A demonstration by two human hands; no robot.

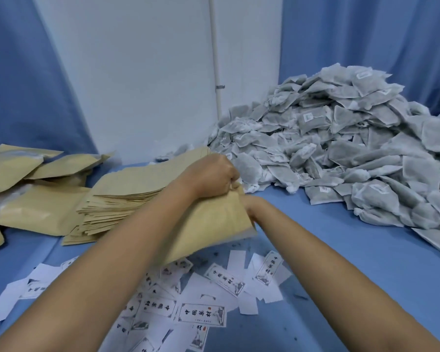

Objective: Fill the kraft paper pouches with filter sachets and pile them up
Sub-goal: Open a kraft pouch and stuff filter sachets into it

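Note:
I hold a kraft paper pouch [214, 224] above the blue table, its mouth pointing right. My left hand [214, 175] grips the pouch's upper edge with closed fingers. My right hand [252, 205] is at the pouch's mouth, its fingers hidden behind the paper. A big heap of grey-white filter sachets [341, 148] lies to the right, just beyond the hands. A stack of flat empty pouches [122, 199] sits left of the held pouch. Filled pouches [23, 174] are piled at the far left.
Printed white paper labels [201, 313] are scattered over the blue table [341, 262] below my forearms. A white wall with a vertical pipe [216, 59] and blue curtains stand behind. Small dark crumbs dot the cloth.

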